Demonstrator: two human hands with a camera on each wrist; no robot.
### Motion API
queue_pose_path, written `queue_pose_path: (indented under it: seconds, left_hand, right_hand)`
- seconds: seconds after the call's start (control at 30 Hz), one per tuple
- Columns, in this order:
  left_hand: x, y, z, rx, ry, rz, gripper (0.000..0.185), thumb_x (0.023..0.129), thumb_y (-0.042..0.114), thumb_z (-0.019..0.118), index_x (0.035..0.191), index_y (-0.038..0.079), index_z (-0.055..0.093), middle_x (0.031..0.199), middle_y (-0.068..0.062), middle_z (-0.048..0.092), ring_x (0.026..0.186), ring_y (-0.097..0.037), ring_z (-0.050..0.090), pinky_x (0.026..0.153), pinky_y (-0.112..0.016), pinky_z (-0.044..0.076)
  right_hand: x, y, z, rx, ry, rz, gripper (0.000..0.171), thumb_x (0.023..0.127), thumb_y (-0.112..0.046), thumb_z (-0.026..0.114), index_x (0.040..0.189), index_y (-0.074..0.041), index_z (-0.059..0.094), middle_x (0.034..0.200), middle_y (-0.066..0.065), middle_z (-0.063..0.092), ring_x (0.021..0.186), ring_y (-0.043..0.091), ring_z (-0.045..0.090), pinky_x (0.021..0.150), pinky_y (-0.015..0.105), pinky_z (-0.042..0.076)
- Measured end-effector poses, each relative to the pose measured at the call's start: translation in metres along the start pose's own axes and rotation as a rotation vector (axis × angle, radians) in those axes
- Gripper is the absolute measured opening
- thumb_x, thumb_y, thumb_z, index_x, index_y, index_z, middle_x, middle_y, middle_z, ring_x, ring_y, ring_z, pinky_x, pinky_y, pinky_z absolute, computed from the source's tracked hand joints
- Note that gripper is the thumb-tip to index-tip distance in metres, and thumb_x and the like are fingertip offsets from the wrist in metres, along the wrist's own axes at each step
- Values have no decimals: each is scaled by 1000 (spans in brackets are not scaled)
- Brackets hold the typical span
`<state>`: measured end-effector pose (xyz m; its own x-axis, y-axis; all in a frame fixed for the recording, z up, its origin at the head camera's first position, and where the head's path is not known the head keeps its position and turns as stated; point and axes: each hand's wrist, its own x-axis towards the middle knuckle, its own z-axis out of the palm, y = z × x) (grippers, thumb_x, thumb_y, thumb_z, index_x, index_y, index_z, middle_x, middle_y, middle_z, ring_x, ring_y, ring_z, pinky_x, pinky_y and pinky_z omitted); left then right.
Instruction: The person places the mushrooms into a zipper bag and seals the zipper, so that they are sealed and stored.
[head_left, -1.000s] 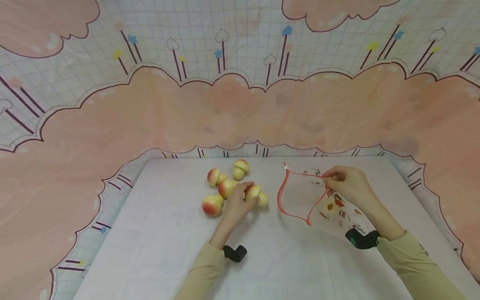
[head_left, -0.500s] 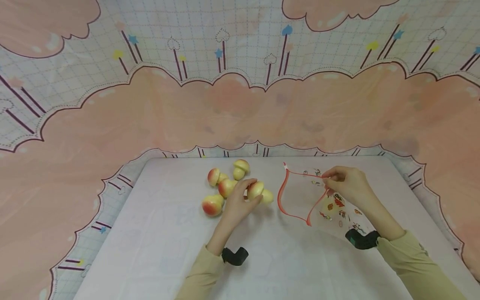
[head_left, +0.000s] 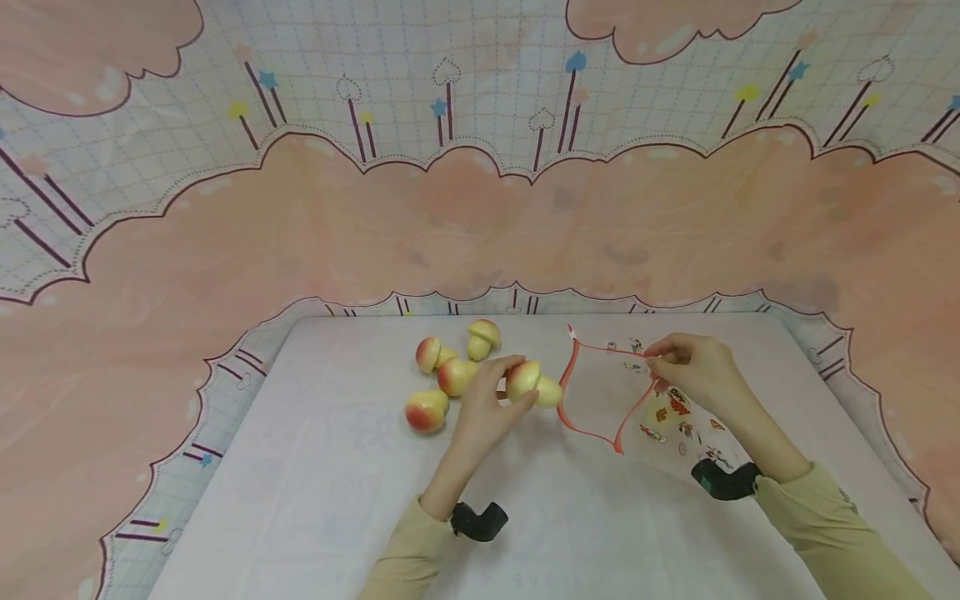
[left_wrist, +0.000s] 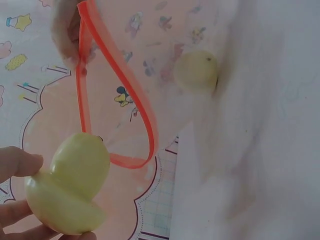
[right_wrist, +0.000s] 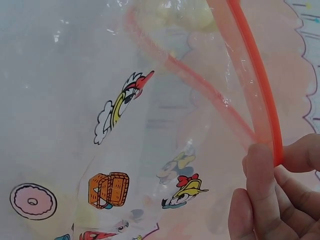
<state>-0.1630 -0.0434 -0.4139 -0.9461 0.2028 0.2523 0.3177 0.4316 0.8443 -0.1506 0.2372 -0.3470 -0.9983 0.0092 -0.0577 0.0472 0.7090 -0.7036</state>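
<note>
My left hand (head_left: pixel 480 412) grips a yellow toy mushroom (head_left: pixel 522 382) between fingers and thumb, its stem pointing right at the bag's mouth. My right hand (head_left: pixel 701 371) pinches the red zip rim (right_wrist: pixel 270 117) of a clear cartoon-printed zip bag (head_left: pixel 678 433), whose mouth gapes to the left. In the left wrist view, the held mushroom appears in front of that rim, and a rounded yellow thing (left_wrist: pixel 197 70) shows through the bag's plastic. Left of my left hand lie several more mushrooms with red-tinged caps, among them one at the front (head_left: pixel 426 412) and one at the back (head_left: pixel 482 337).
A white-covered table (head_left: pixel 315 508) carries everything. Behind it hangs a patterned cloth (head_left: pixel 450 225) with peach clouds. Black straps with mounts, one on the left wrist (head_left: pixel 480 522) and one on the right (head_left: pixel 726 480), sit close to the tabletop.
My left hand has carried the mushroom rightward, away from the others and up to the bag's mouth. The right hand and the bag have barely moved.
</note>
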Motion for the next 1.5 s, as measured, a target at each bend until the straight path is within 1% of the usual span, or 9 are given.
queue_pose_path:
  seconds: [0.07, 0.27, 0.37, 0.6, 0.83, 0.97, 1.03, 1.33, 1.5]
  left_hand:
    - [0, 2, 2, -6, 2, 13, 47, 83, 18, 73, 127, 8, 58, 122, -10, 61, 109, -23, 57, 82, -42, 57]
    - [3, 7, 9, -20, 6, 34, 47, 82, 18, 74, 127, 9, 59, 122, -10, 61, 109, -22, 58, 81, -34, 56]
    - [5, 9, 12, -32, 2, 45, 47, 82, 17, 73, 126, 9, 59, 121, -10, 61, 109, -22, 58, 81, -34, 56]
    - [11, 14, 20, -73, -3, 32, 47, 82, 17, 73, 126, 9, 59, 121, -10, 61, 110, -23, 58, 80, -32, 56]
    - [15, 18, 27, -95, -14, 52, 47, 81, 14, 74, 125, 6, 60, 121, -11, 62, 110, -24, 60, 79, -26, 55]
    - [16, 21, 30, -106, -37, 49, 48, 81, 15, 74, 126, 7, 59, 121, -10, 61, 111, -23, 59, 80, -26, 55]
    - [16, 23, 31, -105, -56, 44, 48, 82, 15, 74, 127, 7, 59, 121, -10, 61, 111, -23, 58, 81, -28, 56]
    - [19, 27, 40, -103, -136, 74, 49, 82, 13, 74, 127, 5, 58, 121, -12, 60, 110, -24, 58, 82, -26, 56]
    - [23, 24, 47, -47, -170, 108, 48, 82, 17, 74, 127, 8, 59, 121, -10, 60, 104, -19, 57, 80, -21, 52]
  right_hand:
    - [0, 0, 0, 1, 1, -4, 28, 94, -17, 59, 114, 2, 62, 85, 12, 72, 70, 22, 70, 64, 32, 54]
    - [0, -3, 0, 6, 1, -7, 29, 94, -19, 60, 114, 2, 63, 85, 12, 72, 69, 20, 69, 62, 31, 53]
    - [0, -3, -1, 7, 0, -9, 29, 94, -19, 60, 113, 2, 63, 85, 12, 72, 69, 21, 69, 62, 31, 53]
    - [1, -3, -1, -1, -2, -9, 29, 94, -18, 60, 113, 3, 63, 85, 13, 72, 70, 22, 69, 61, 31, 53]
    - [1, -4, -1, -6, -1, 0, 30, 94, -18, 60, 114, 3, 62, 85, 14, 72, 70, 22, 69, 63, 32, 54]
    - [1, -3, -1, -3, -1, 0, 30, 94, -18, 60, 115, 3, 62, 85, 14, 71, 69, 20, 68, 62, 32, 54]
    - [1, -4, -1, -3, 3, -2, 30, 93, -18, 60, 114, 3, 62, 84, 13, 71, 68, 19, 68, 61, 31, 54]
    - [1, -5, 0, -15, 6, 1, 30, 93, -19, 60, 114, 3, 63, 83, 11, 72, 69, 20, 69, 60, 31, 53]
    - [1, -5, 0, -20, 10, -2, 29, 93, -19, 60, 113, 3, 63, 82, 11, 72, 69, 21, 69, 60, 32, 53]
